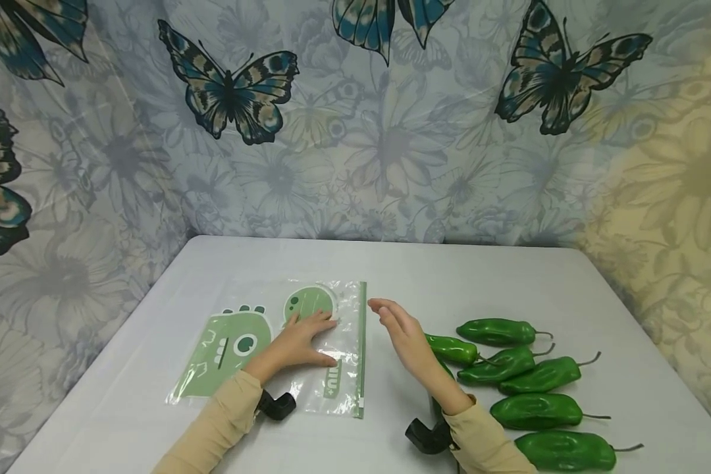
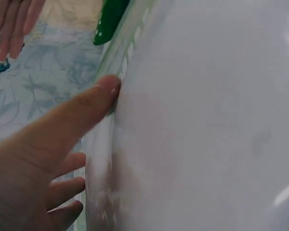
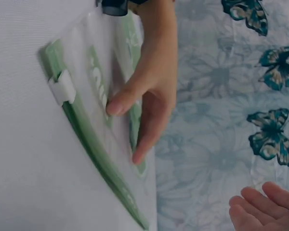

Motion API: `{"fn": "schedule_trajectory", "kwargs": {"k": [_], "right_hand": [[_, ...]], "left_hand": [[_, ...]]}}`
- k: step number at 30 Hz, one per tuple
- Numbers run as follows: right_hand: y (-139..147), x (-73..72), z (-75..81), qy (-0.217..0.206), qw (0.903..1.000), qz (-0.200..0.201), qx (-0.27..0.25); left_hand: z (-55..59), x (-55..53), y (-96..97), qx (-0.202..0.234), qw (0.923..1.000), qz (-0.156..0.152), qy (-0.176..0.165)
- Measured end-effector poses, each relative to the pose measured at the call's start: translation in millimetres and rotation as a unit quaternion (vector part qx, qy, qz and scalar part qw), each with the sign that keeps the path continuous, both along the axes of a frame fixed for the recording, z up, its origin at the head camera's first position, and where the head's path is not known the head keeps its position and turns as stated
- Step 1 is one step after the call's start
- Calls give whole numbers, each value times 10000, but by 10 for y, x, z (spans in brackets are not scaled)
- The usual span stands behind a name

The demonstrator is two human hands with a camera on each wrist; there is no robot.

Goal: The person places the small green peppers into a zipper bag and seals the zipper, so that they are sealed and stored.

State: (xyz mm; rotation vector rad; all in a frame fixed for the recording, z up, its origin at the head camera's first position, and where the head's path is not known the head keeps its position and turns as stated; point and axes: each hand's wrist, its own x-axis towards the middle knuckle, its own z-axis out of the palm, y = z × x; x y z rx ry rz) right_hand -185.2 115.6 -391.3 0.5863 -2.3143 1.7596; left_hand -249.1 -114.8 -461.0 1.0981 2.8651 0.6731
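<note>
Clear zip bag [image 1: 237,352] lay flat on the desk [image 1: 403,263], green seal strip [image 1: 364,349] facing right, toward the green peppers [image 1: 539,376]. I had the left hand [image 1: 299,343] splayed over the bag, fingers straight, gripping nothing, probably to steady slippery plastic. The right hand [image 1: 407,339] was just past the strip, fingers extended, holding nothing (desk contact: couldn't tell). Peppers sat right of the bag, stems outward, likely to keep them within that arm's reach. White slider [image 3: 65,88] at the strip's near end.
</note>
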Motion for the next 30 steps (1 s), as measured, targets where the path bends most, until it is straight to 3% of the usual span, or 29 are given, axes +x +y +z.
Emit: {"fn": "schedule_trajectory", "kwargs": {"k": [3, 5, 10, 12, 17, 21, 26, 30], "right_hand": [[17, 5, 53, 68, 9999, 10, 94], [2, 46, 170, 80, 9999, 37, 91], [8, 28, 228, 128, 9999, 42, -23], [22, -2, 166, 165, 9998, 51, -99], [-101, 50, 246, 170, 9996, 22, -240], [-312, 59, 290, 176, 9990, 30, -416], [-543, 64, 172, -137, 9996, -39, -233], [-544, 115, 16, -218, 9994, 184, -171]], "left_hand": [[91, -8, 96, -20, 9998, -22, -203], [111, -32, 172, -40, 9996, -84, -285], [35, -106, 334, -98, 9988, -183, -444], [6, -110, 360, -216, 9982, -165, -526], [-50, -100, 329, -548, 9975, -119, -432], [-80, -98, 268, -554, 9978, -36, -349], [-108, -77, 204, -370, 9990, 49, -225], [-140, -40, 203, -15, 9999, -80, -120]]}}
